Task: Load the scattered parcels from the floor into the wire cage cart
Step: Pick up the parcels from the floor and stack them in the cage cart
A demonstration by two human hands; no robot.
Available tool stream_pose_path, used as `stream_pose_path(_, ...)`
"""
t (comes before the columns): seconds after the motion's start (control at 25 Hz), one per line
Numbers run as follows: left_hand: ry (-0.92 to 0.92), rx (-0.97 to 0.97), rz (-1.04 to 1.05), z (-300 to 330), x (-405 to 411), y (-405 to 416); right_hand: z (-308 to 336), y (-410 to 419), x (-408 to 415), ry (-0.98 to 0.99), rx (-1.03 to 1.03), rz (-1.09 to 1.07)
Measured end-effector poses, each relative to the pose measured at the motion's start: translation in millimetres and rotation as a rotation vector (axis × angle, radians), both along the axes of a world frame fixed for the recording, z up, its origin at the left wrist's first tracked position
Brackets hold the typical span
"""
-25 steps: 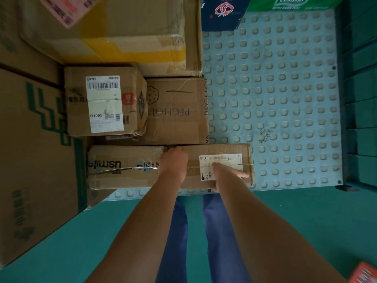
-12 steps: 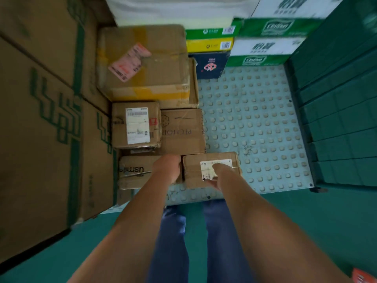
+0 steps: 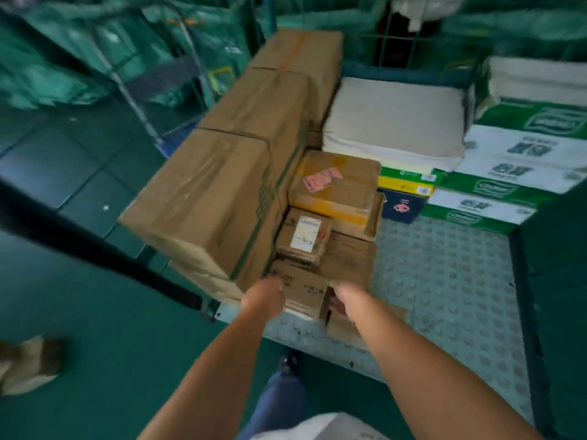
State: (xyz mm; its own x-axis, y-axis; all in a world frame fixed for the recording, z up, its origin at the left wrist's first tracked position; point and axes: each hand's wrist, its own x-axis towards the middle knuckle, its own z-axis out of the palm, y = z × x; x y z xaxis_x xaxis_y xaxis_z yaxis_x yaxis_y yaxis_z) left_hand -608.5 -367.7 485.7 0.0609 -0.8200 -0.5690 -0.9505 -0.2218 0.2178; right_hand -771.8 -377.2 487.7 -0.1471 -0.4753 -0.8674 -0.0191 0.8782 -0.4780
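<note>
Counting two hands (image 3: 263, 296) (image 3: 344, 299), one parcel (image 3: 303, 292)

I'm in a parcel depot: green mail sacks (image 3: 63, 58) at ten o'clock, stacked cartons (image 3: 222, 192) in the wire cage cart (image 3: 444, 281) at twelve.

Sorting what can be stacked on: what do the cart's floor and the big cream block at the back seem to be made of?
Cart floor: looks like moulded grey plastic, matte, covered in rows of raised studs; it could be coated metal. Cream block: a smooth, pale wrapping with soft rounded edges suggests a plastic or woven bag over its contents; blur leaves it open.
</note>
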Motion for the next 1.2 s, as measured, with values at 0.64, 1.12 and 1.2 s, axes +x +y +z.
stream_pose_path(0.64,-0.010,-0.185,1.140,54.6,231.5,309.7,51.8,147.0,291.8,0.083,-0.183,0.979)
stream_pose_path(1.12,0.029,-0.178,1.289,25.9,482.9,423.2,45.5,255.7,566.3,0.116,-0.172,1.193)
stream_pose_path(1.2,0.023,-0.179,1.284,22.8,529.8,417.5,38.6,250.4,615.4,0.118,-0.172,1.195)
